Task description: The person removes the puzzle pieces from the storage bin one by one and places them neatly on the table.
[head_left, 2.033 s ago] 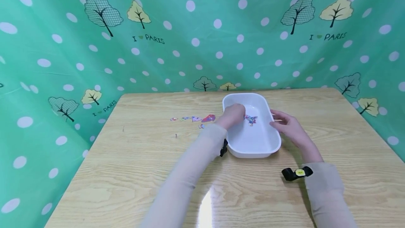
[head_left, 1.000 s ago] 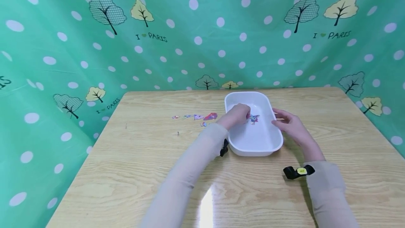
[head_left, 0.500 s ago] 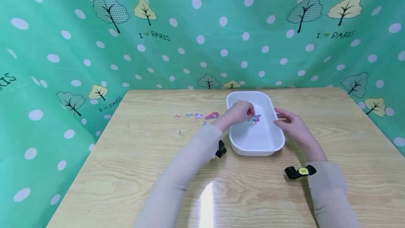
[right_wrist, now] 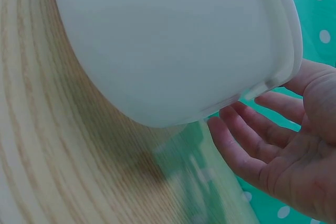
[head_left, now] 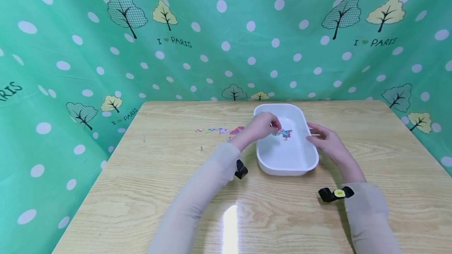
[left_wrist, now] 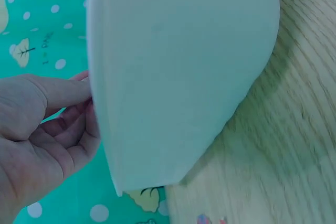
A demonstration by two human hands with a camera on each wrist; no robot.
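Cut-outs in tray: small colourful pcs, lying on upper-ctr part of tray floor, right of frame ctr; L fingers are partly covering them, so no exact count.
White tray: sitting right of ctr in head view, toward desk's far edge.
L hand: reaching in over tray's left rim, fingers curling, tips at pcs' left edge; can't tell if they're gripping a pc, tray wall is blocking L wrist view.
Just changed: vs approx 1 sec ago, L hand is easing back a bit toward frame left, baring more of the pcs; R hand & tray are staying put.
Meaning: work's prob. still going on inside tray; no pc is showing clear of it in L hand, so this step's looking unfinished.
R hand: holding tray's right side, thumb at rim, fingers bending loosely against outside.
Loose cut-outs: lying in a rough row nr frame ctr, left of tray, red pc nearest it.
Desk: carrying it all, filling lower frame.
Curtain: green, white-dotted, hanging across top.
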